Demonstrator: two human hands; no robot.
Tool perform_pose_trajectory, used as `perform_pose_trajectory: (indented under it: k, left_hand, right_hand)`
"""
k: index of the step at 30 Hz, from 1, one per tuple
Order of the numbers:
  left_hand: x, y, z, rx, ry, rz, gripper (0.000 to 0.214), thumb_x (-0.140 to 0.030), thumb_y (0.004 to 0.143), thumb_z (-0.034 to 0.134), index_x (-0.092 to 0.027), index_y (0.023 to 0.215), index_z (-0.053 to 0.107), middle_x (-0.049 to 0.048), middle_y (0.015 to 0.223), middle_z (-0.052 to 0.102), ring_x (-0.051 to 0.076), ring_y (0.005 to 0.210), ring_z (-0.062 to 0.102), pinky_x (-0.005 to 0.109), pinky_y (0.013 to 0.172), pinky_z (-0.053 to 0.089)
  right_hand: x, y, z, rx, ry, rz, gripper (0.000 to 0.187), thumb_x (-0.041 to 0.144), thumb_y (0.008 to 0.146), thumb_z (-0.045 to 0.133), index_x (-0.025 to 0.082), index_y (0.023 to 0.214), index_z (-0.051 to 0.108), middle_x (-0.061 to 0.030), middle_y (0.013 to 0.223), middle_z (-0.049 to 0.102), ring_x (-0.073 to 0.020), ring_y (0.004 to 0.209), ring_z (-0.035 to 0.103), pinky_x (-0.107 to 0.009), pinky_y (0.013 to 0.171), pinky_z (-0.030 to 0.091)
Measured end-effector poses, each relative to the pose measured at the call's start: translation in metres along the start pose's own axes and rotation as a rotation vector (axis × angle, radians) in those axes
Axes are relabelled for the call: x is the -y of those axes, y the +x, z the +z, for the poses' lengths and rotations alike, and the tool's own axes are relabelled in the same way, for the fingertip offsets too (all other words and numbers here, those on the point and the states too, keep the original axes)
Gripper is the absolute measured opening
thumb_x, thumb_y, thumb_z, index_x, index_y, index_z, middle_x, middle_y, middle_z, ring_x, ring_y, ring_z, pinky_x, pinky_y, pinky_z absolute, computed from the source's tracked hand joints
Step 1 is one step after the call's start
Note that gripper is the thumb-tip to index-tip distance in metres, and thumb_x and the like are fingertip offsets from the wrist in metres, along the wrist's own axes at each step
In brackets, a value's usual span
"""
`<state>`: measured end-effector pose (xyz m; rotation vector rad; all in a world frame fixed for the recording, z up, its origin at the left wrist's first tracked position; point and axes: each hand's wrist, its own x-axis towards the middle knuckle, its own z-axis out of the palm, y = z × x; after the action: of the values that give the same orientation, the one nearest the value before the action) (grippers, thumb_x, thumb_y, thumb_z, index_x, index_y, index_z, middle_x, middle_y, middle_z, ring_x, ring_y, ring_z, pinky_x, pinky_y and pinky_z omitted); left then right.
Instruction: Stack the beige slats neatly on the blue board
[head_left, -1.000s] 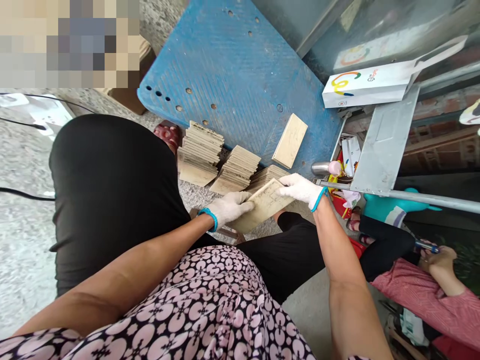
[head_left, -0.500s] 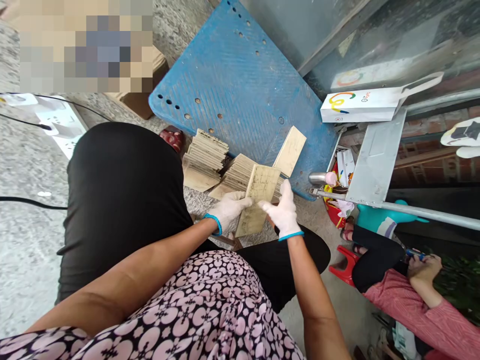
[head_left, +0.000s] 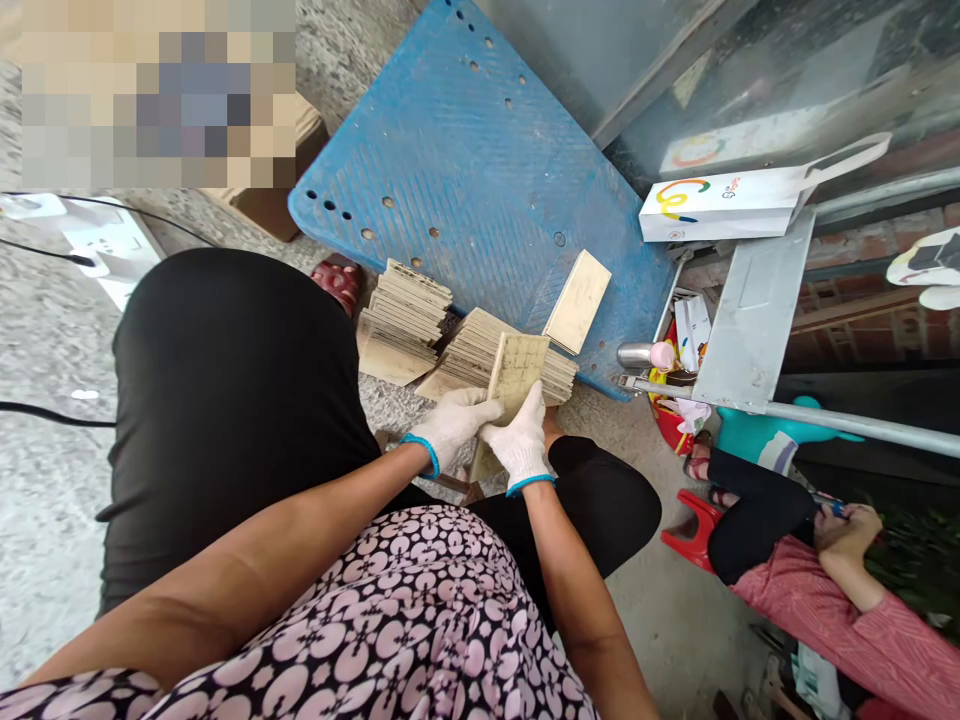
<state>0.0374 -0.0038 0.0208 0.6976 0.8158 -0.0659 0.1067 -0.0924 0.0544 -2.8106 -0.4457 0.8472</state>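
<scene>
Both my hands wear white knit gloves with blue cuffs. My left hand (head_left: 452,424) grips the left edge of a pale rectangular wooden piece (head_left: 517,366), held nearly upright over my lap. My right hand (head_left: 520,441) clasps the lower part of the same piece, fingers over its face. Just beyond it lie two stacks of similar pieces: one stack (head_left: 403,320) to the left, another stack (head_left: 469,355) partly hidden behind the held piece. A single piece (head_left: 577,301) lies alone on the blue board (head_left: 480,170).
My knees in black trousers (head_left: 232,400) fill the left. A white printed paper bag (head_left: 720,200) and a grey metal panel (head_left: 754,310) sit at right. Another person in a red striped sleeve (head_left: 847,600) sits at lower right by a red stool (head_left: 686,535). Cables cross the concrete floor at left.
The wooden piece has been turned from lying flat and sideways to nearly upright. My right hand slid from its far right end down to its lower part, close to my left hand.
</scene>
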Motion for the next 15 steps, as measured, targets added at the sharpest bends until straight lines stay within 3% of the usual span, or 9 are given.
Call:
perform_pose_trajectory:
  k: [5, 8, 11, 15]
  left_hand:
    - [-0.015, -0.007, 0.006, 0.058, 0.013, 0.057, 0.051, -0.051, 0.063, 0.074, -0.012, 0.097, 0.069, 0.0083, 0.082, 0.072, 0.024, 0.083, 0.065, 0.032, 0.072, 0.051]
    - [-0.02, -0.01, 0.008, 0.048, 0.088, 0.085, 0.053, -0.056, 0.067, 0.068, -0.014, 0.1, 0.068, 0.0058, 0.082, 0.071, 0.021, 0.082, 0.064, 0.029, 0.071, 0.05]
    - [-0.015, -0.011, 0.004, -0.012, 0.168, 0.005, 0.047, -0.053, 0.071, 0.064, -0.016, 0.099, 0.068, 0.0027, 0.075, 0.067, 0.017, 0.069, 0.06, 0.026, 0.061, 0.047]
    - [-0.001, -0.014, -0.004, -0.04, 0.237, -0.162, 0.044, -0.049, 0.067, 0.065, -0.02, 0.1, 0.069, 0.0017, 0.07, 0.066, 0.017, 0.063, 0.059, 0.025, 0.051, 0.044]
  right_hand:
    - [0.001, 0.009, -0.009, -0.002, 0.031, 0.031, 0.111, 0.044, 0.064, 0.075, 0.016, 0.152, 0.014, -0.0205, 0.149, 0.036, -0.032, 0.132, 0.047, -0.039, 0.103, 0.045]
    - [-0.007, 0.028, -0.022, -0.025, 0.035, 0.042, 0.109, 0.05, 0.065, 0.074, 0.016, 0.152, 0.018, -0.0195, 0.147, 0.04, -0.0316, 0.13, 0.048, -0.04, 0.103, 0.044]
    - [-0.018, 0.063, -0.043, -0.079, 0.05, 0.027, 0.115, 0.06, 0.061, 0.075, 0.014, 0.151, 0.019, -0.0205, 0.144, 0.044, -0.032, 0.127, 0.051, -0.043, 0.103, 0.045]
    - [-0.027, 0.13, -0.077, -0.145, 0.044, 0.054, 0.119, 0.063, 0.058, 0.074, 0.009, 0.15, 0.021, -0.0227, 0.137, 0.051, -0.0304, 0.123, 0.054, -0.041, 0.1, 0.046]
